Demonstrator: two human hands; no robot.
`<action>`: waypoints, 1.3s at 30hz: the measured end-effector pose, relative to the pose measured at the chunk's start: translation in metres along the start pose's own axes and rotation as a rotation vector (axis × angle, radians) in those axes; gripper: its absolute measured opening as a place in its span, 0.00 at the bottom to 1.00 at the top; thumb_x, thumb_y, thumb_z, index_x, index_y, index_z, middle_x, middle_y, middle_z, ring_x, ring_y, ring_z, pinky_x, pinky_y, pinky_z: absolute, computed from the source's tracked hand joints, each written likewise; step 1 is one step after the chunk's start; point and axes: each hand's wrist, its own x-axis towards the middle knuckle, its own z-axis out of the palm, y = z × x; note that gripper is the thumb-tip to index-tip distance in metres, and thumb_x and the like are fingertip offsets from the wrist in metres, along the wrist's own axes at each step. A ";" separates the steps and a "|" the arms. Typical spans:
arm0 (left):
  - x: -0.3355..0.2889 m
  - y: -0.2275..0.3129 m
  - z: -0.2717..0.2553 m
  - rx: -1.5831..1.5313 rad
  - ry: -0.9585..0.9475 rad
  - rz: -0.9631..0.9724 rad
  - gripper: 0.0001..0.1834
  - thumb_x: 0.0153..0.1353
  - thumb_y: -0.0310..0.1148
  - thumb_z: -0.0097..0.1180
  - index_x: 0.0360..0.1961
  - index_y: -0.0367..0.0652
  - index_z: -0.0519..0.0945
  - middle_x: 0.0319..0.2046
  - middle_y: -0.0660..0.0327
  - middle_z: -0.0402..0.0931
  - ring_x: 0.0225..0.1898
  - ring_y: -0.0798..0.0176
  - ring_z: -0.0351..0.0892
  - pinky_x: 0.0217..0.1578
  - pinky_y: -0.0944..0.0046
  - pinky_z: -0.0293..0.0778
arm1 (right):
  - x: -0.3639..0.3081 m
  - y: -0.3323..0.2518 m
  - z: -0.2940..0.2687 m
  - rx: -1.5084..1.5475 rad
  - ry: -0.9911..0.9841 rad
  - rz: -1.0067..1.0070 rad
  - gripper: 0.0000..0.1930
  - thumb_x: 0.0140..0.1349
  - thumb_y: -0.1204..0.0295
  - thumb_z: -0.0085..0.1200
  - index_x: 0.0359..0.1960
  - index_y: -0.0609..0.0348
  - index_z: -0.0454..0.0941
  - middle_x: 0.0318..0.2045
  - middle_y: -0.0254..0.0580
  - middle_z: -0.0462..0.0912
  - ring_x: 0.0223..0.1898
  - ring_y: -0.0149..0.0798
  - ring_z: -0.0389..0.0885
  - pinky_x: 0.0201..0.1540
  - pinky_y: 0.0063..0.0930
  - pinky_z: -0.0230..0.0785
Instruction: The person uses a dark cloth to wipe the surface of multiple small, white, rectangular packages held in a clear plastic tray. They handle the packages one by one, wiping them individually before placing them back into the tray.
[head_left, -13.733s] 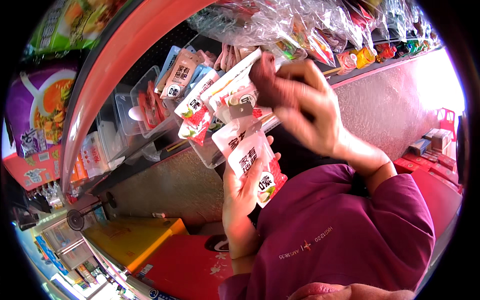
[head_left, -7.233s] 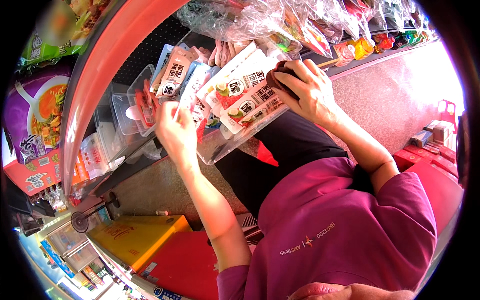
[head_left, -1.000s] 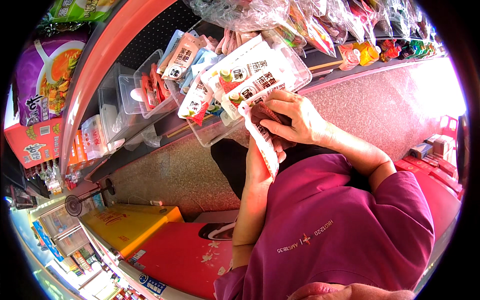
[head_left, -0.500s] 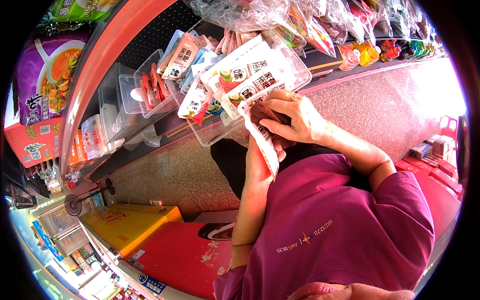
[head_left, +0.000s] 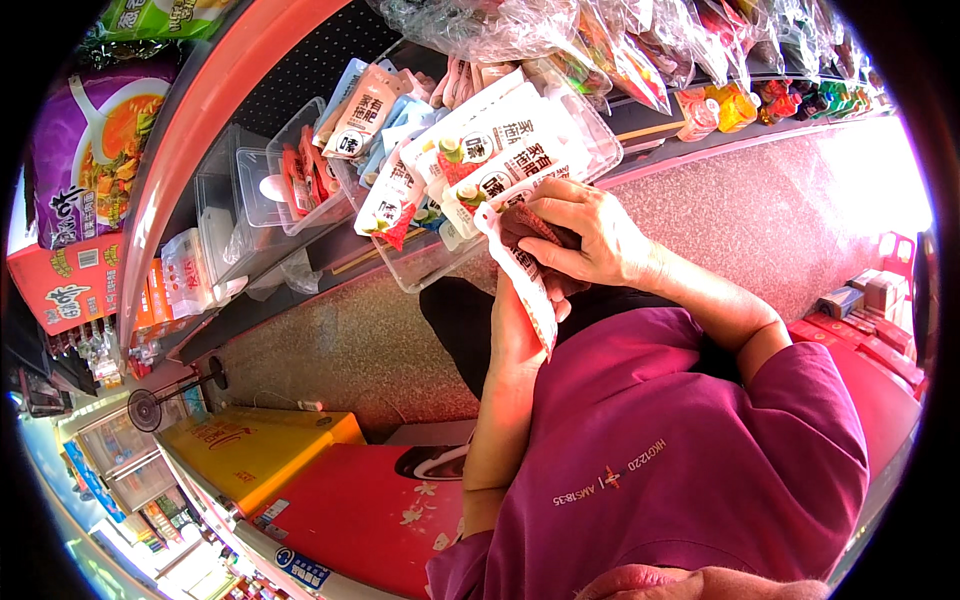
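Observation:
My left hand is closed round a white snack packet and holds it tilted in front of my chest. In my right hand is a bunched dark brown cloth, pressed by the fingers against the packet's upper part. The cloth hides some of the packet and part of my left fingers. Just beyond my hands, several white packets with fruit pictures lie heaped over a clear plastic bin. Pink and blue packets stand behind them.
Another clear bin with red packets sits to the left on the shelf. Plastic-wrapped goods line the far side. A yellow box and a red surface lie lower left. Red boxes are at the right.

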 end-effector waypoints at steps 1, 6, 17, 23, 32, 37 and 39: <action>0.000 0.000 0.000 0.004 0.008 -0.009 0.25 0.71 0.57 0.38 0.51 0.47 0.69 0.27 0.68 0.68 0.21 0.77 0.67 0.16 0.76 0.63 | 0.000 0.001 0.001 0.002 0.002 0.000 0.16 0.54 0.70 0.64 0.40 0.67 0.77 0.37 0.50 0.77 0.37 0.53 0.80 0.39 0.39 0.73; 0.000 0.003 0.004 0.020 0.008 -0.034 0.25 0.71 0.57 0.38 0.51 0.47 0.69 0.28 0.69 0.68 0.23 0.77 0.66 0.16 0.76 0.63 | -0.001 0.001 0.001 -0.001 0.002 -0.005 0.16 0.54 0.69 0.64 0.40 0.67 0.77 0.37 0.50 0.77 0.37 0.53 0.80 0.39 0.39 0.73; 0.009 -0.003 -0.016 -0.047 -0.086 -0.033 0.26 0.70 0.56 0.37 0.50 0.45 0.72 0.31 0.65 0.71 0.25 0.70 0.69 0.20 0.66 0.68 | 0.000 0.002 0.001 0.001 0.002 -0.015 0.16 0.54 0.69 0.64 0.39 0.67 0.77 0.36 0.50 0.77 0.37 0.53 0.79 0.39 0.40 0.73; 0.009 -0.004 -0.016 -0.035 -0.078 -0.022 0.27 0.70 0.57 0.36 0.51 0.45 0.71 0.33 0.65 0.71 0.25 0.69 0.69 0.21 0.66 0.68 | -0.001 0.004 0.001 0.012 0.008 -0.040 0.16 0.54 0.69 0.64 0.39 0.67 0.77 0.36 0.50 0.77 0.36 0.53 0.79 0.39 0.40 0.72; 0.009 -0.008 -0.017 -0.028 -0.083 0.015 0.27 0.71 0.56 0.36 0.50 0.44 0.71 0.32 0.65 0.70 0.26 0.69 0.68 0.21 0.65 0.68 | -0.002 0.006 0.001 0.012 0.003 -0.055 0.16 0.55 0.68 0.63 0.40 0.67 0.77 0.36 0.50 0.77 0.37 0.53 0.79 0.40 0.40 0.73; 0.010 -0.010 -0.020 -0.035 -0.100 0.021 0.26 0.71 0.56 0.36 0.51 0.44 0.71 0.33 0.64 0.71 0.26 0.69 0.69 0.21 0.65 0.69 | -0.003 0.007 0.001 0.003 -0.011 -0.052 0.16 0.55 0.68 0.63 0.41 0.67 0.77 0.37 0.51 0.77 0.37 0.53 0.79 0.40 0.40 0.73; 0.011 -0.009 -0.019 -0.021 -0.101 0.028 0.27 0.71 0.56 0.36 0.52 0.44 0.71 0.34 0.63 0.72 0.26 0.69 0.70 0.21 0.66 0.70 | -0.003 0.007 0.001 0.002 -0.006 -0.053 0.17 0.55 0.68 0.63 0.41 0.67 0.77 0.37 0.51 0.77 0.38 0.53 0.79 0.41 0.40 0.73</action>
